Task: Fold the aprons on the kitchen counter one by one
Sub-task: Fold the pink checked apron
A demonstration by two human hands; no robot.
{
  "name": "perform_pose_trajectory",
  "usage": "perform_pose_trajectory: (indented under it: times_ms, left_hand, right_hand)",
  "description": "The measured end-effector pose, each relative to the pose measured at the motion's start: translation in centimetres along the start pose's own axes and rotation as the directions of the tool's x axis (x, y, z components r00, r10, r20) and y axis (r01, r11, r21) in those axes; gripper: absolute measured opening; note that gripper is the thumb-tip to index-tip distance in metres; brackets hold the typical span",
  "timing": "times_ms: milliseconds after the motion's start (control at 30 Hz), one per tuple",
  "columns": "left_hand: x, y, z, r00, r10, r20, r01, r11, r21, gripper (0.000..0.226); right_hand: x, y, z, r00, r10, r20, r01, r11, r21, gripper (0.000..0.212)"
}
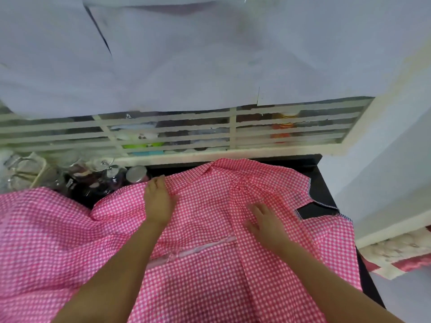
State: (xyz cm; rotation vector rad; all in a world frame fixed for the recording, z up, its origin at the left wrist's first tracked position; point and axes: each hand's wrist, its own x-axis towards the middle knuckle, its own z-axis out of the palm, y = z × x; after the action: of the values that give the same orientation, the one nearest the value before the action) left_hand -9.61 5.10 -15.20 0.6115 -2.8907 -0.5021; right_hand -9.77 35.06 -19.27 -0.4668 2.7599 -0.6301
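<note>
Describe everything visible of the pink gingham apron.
The pink gingham apron looks like thin cloth, pink-and-white checked, with blue-striped binding on its right edge and a pale band across the middle. It lies unfolded and rumpled on the black counter. The right hand presses it flat; the left hand rests at its far edge.

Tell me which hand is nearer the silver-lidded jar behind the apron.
Left. The left hand rests at the far edge of the apron, just beside the silver-lidded jar; the right hand lies flat on the cloth, much farther right.
</note>
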Motion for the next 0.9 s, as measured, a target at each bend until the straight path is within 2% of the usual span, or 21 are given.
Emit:
perform_pose_trajectory:
  times_ms: [67, 200, 333, 433, 533, 567, 600, 667, 733, 767, 833, 900]
  left_hand:
    - [0.9, -1.5, 0.1, 0.997, 0.058, 0.054, -0.065, 0.987, 0.144, 0.052]
    - [2.1, -3.2, -0.8, 0.985, 0.130, 0.113, -0.161, 0.926, 0.342, 0.020]
    - [3.1, -1.8, -4.1, 0.980, 0.065, 0.187, -0.120, 0.948, 0.294, 0.029]
    - [3.9, 2.2, -8.0, 0.935, 0.069, 0.347, -0.170, 0.947, 0.271, 0.044]
    - [3.7, 6.3, -10.8, 0.803, 0.085, 0.589, -0.202, 0.970, 0.135, 0.050]
    - [3.6, 7.5, -11.6, 0.765, 0.146, 0.627, -0.227, 0.973, 0.050, 0.048]
    - [3.7, 8.6, -12.6, 0.755, 0.211, 0.620, -0.234, 0.971, -0.045, 0.046]
    - [4.1, 11.3, -15.0, 0.820, 0.278, 0.500, -0.201, 0.958, -0.203, 0.045]
    - [4.8, 13.7, -16.9, 0.880, 0.268, 0.393, -0.153, 0.942, -0.299, 0.045]
    - [5.0, 14.8, -17.4, 0.887, 0.257, 0.384, -0.115, 0.928, -0.355, 0.045]
    - [4.4, 16.9, -18.1, 0.858, 0.258, 0.444, 0.015, 0.851, -0.524, 0.044]
    - [3.1, 18.8, -18.1, 0.781, 0.314, 0.539, 0.220, 0.670, -0.709, 0.034]
  right_hand:
    - [0.0, 0.3, 0.6, 0.999, -0.017, 0.036, 0.020, 0.996, -0.087, 0.053]
    - [0.3, 0.5, 0.7, 0.998, -0.028, 0.050, 0.033, 0.995, -0.098, 0.052]
    - [0.7, 0.4, 0.4, 0.994, -0.003, 0.112, 0.013, 0.996, -0.092, 0.054]
    - [1.1, 0.3, 0.0, 0.994, 0.025, 0.108, -0.014, 0.994, -0.105, 0.056]
    - [1.3, -0.5, -0.6, 0.998, 0.059, 0.018, -0.056, 0.993, -0.103, 0.052]
    - [1.3, -0.8, -0.6, 0.998, 0.064, 0.012, -0.063, 0.994, -0.086, 0.051]
    - [1.2, -1.0, -0.7, 0.996, 0.076, 0.038, -0.074, 0.996, -0.059, 0.052]
    - [1.0, -1.1, -0.6, 0.984, 0.102, 0.149, -0.101, 0.995, -0.015, 0.058]
    - [0.4, -0.7, -0.7, 0.962, 0.100, 0.254, -0.093, 0.995, -0.037, 0.061]
    - [0.1, -0.6, -1.1, 0.963, 0.076, 0.260, -0.079, 0.997, -0.001, 0.059]
    - [-0.3, -0.6, -1.9, 0.983, 0.025, 0.182, -0.068, 0.971, 0.231, 0.045]
    - [-0.7, -0.8, -3.3, 0.986, 0.095, 0.138, -0.154, 0.839, 0.522, 0.036]
